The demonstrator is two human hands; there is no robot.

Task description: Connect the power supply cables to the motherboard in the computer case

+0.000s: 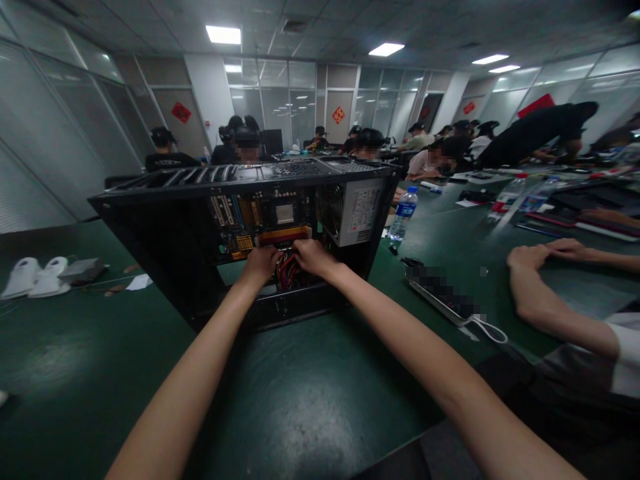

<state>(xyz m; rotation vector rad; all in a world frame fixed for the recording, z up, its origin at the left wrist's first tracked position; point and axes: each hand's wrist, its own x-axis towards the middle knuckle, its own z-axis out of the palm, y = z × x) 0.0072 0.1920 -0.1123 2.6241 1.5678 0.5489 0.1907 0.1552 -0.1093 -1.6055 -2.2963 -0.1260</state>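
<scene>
An opened black computer case [150,227] stands on the table in front of me, its open side towards me. Inside are a motherboard [267,197] with a bare square chip, red and yellow slots [286,235], and a power supply [356,213] at the right. Both my hands reach into the lower part of the case. My left hand [261,265] is closed, fingertips at a bundle of coloured cables [287,272]. From the other side, my right hand [316,259] closes on the same bundle, just below the slots. My fingers partly hide the cables and the board's lower edge.
A water bottle [403,215] and a power strip [440,297] with a white cord are right of the case. Another person's forearms [543,293] rest on the table further right. White shoe-like objects [37,277] and a grey block [84,271] lie left. People sit behind.
</scene>
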